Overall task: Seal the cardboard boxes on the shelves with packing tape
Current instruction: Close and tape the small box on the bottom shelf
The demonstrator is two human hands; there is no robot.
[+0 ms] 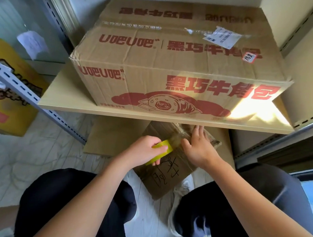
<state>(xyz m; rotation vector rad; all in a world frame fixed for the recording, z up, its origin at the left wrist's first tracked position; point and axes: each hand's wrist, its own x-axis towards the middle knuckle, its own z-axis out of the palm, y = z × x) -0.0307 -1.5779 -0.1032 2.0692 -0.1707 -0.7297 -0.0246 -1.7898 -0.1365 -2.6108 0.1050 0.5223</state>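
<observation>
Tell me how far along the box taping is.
Done: the large printed cardboard box on the wooden shelf has clear tape across its top. In hand: left hand grips the yellow tape roll; right hand presses the small handwritten cardboard box. Left: finishing it.

A storeroom: a large printed cardboard box (176, 66) sits on a shelf board (64, 97) of slotted metal racking (23, 89), with a yellow carton (7, 86) left of the racking on the tiled floor (36, 157).
</observation>
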